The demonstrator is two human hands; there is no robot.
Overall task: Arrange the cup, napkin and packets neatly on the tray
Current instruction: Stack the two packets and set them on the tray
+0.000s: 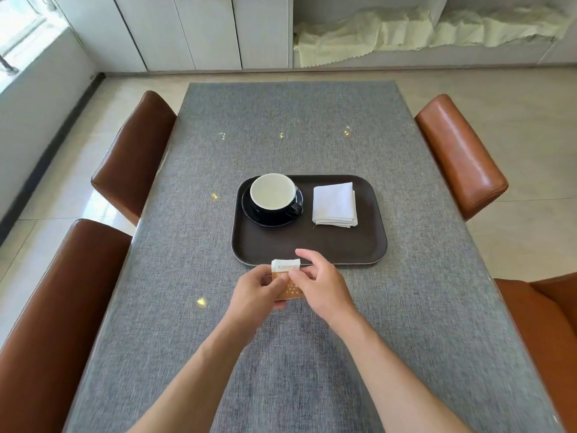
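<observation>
We pinch the packets (pixel 287 281) with the fingers of our left hand (pixel 260 287) and right hand (pixel 321 284), just before the tray (pixel 309 248); they seem light and thin, best held at the edges.

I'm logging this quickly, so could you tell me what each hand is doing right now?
Left hand: holds the packet.
Right hand: pinches the same packet.

a long table (pixel 281 126) covered in grey woven cloth carries a dark brown tray (pixel 309 248) near its middle. on the tray stand a saucer (pixel 249 210) and a folded white napkin (pixel 334 205).
</observation>
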